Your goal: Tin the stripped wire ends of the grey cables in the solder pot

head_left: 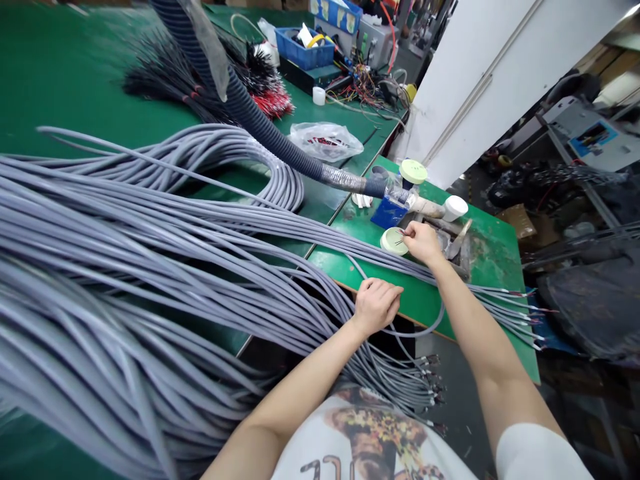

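Observation:
A thick bundle of grey cables (pixel 150 267) lies across the green bench (pixel 490 253), their stripped ends hanging off its near edge. My left hand (pixel 376 305) is closed around one grey cable (pixel 425 327) that loops past the bench edge. My right hand (pixel 423 241) pinches the end of that cable, its thin wire tips held over a small round pale-green tin (pixel 393 241). Beside my right hand sits a metal tool or fixture (pixel 457 243).
A dark corrugated hose (pixel 260 123) runs down to a blue block (pixel 387 212). Another round lid (pixel 413 171), a white cap (pixel 455 208), a plastic bag (pixel 326 141), blue bins (pixel 305 50) and red-and-black wire bundles (pixel 260 87) lie farther back. A white panel (pixel 500 73) stands at the right.

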{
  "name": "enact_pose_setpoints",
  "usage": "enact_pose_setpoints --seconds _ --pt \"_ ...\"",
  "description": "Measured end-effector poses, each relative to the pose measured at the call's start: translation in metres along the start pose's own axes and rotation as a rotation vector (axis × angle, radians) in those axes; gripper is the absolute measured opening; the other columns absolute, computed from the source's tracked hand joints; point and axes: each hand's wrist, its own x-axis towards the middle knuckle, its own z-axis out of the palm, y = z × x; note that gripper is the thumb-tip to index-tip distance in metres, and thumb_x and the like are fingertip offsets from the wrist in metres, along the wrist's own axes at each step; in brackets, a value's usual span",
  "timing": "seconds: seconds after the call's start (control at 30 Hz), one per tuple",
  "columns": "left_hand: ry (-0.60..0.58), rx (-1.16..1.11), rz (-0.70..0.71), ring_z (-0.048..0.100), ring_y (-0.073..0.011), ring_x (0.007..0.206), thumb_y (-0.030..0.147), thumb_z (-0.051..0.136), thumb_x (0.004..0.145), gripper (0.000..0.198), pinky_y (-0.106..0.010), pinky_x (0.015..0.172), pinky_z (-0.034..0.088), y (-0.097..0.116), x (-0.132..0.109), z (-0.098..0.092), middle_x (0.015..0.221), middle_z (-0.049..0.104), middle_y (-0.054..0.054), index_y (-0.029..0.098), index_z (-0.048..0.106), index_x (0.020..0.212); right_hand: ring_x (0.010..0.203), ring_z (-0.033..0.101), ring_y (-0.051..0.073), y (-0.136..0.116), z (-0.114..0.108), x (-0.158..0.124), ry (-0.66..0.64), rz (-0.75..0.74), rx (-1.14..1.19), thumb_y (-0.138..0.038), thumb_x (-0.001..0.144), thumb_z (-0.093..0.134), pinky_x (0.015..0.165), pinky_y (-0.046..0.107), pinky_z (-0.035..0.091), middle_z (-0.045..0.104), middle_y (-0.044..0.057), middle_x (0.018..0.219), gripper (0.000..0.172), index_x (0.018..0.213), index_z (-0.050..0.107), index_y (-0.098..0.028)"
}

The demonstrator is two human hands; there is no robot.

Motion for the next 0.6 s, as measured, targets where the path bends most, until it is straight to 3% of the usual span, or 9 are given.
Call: enact_pose_setpoints --seconds 0.17,0.33,0.47,0.6 --pt "-0.002 0.004 0.000 0.063 -0.0162 0.085 0.017 0.053 0.085 0.018 -0.038 0.086 0.039 0.000 -0.001 0.000 0.089 0.071 -0.002 0.020 0.061 0.100 0.059 0.054 0.016 0.019 -0.015 0.000 0.065 -0.005 0.017 -0.022 0.065 0.058 0.056 0.026 0.035 0.062 0.000 0.062 0.004 0.066 0.059 -0.019" --pt "0.000 -0.002 0.000 0.062 -0.0165 0.087 0.017 0.055 0.084 0.018 -0.038 0.087 0.039 -0.001 0.000 0.000 0.091 0.071 -0.001 0.021 0.061 0.100 0.058 0.055 0.017 0.086 -0.036 -0.002 0.324 0.165 0.035 -0.028 0.062 0.062 0.059 0.028 0.040 0.063 0.002 0.063 0.011 0.065 0.059 -0.018" --pt "0.006 -0.005 0.005 0.063 -0.0168 0.087 0.016 0.056 0.083 0.018 -0.038 0.087 0.038 0.000 0.001 0.000 0.091 0.072 -0.001 0.022 0.062 0.100 0.060 0.055 0.019 0.131 -0.032 -0.012 0.400 0.279 -0.001 -0.028 0.061 0.061 0.061 0.031 0.042 0.063 0.004 0.063 0.010 0.062 0.059 -0.018" --pt "0.012 0.005 0.014 0.063 -0.0171 0.087 0.016 0.056 0.083 0.018 -0.038 0.087 0.038 0.001 0.002 -0.001 0.090 0.072 -0.001 0.022 0.063 0.099 0.061 0.056 0.020 0.145 -0.021 -0.019 0.426 0.326 -0.014 -0.028 0.061 0.060 0.063 0.032 0.043 0.064 0.005 0.064 0.009 0.062 0.059 -0.019"
